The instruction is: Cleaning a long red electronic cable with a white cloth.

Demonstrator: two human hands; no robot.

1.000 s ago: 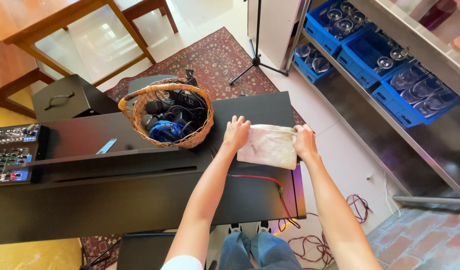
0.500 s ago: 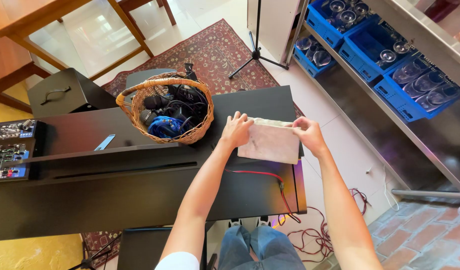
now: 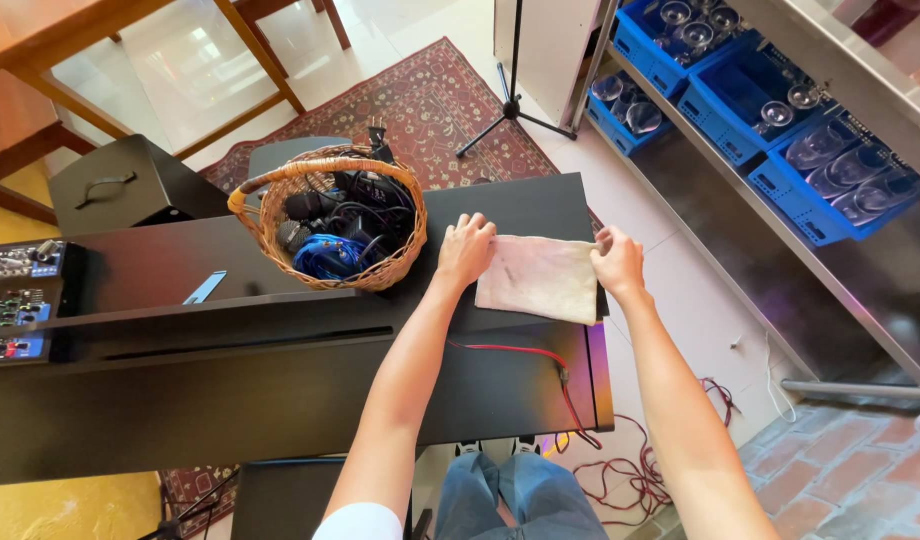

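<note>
The cloth (image 3: pixel 538 278) lies flat just right of the basket (image 3: pixel 330 220), its long axis running crosswise between the hands, the left hand (image 3: pixel 467 248) pressing its basket-side edge and the right hand (image 3: pixel 617 262) pinching the far edge.

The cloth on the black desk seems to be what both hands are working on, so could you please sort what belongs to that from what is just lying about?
In hand:
cloth
left hand
right hand
black desk

Lying about:
wicker basket of cables
audio mixer
blue glass crates
</note>
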